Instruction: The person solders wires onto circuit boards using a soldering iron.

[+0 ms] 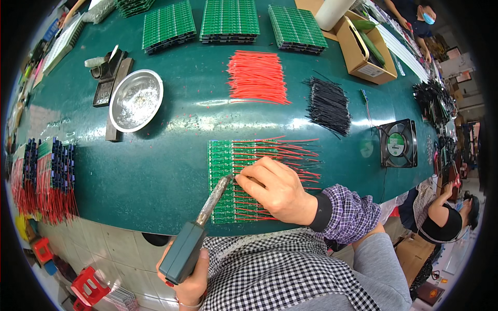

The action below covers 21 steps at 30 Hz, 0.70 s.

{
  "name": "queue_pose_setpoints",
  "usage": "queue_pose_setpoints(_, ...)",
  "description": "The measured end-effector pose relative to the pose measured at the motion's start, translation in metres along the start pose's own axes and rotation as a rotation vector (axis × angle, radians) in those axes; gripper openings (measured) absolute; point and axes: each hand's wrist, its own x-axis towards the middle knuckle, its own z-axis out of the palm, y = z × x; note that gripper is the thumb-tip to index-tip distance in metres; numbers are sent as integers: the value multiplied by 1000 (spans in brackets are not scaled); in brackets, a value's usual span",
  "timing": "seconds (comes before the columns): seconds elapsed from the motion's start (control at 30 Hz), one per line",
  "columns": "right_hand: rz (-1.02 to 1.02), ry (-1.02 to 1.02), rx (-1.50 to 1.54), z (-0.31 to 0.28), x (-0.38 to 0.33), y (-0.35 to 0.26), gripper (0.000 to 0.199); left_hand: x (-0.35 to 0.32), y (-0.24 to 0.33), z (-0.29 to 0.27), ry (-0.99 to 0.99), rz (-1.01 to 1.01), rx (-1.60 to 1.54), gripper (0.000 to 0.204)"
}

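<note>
A green circuit board panel (220, 155) lies at the table's front edge, with rows of red wires (298, 150) running off its right side. My left hand (194, 280) is wrapped round the dark green handle of a soldering iron (184, 253). The iron's metal barrel slants up to the right, its tip at the board's middle. Over the panel, my right hand (280, 192) is closed in a pinch right beside that tip, on what looks like a thin wire; its colour is hidden by the fingers. The hand covers part of the wire rows.
Beyond the panel lie piles of red wires (257, 78) and black wires (328, 105). A small fan (398, 144) stands at right, a metal bowl (155, 103) at left. Stacked green boards (230, 20) and a cardboard box (358, 57) line the back. Wired boards (62, 166) sit far left.
</note>
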Motion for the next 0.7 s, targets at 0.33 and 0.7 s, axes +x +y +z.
queue_pose_setpoints(0.33, 6, -27, -30, -2, 0, -1, 31, -15, -10, -8, 19, 6, -11, 41)
queue_pose_setpoints(0.7, 5, 47, -30, -2, -8, -8, 34, -17, -8, 0, 174, -2, 7, 35)
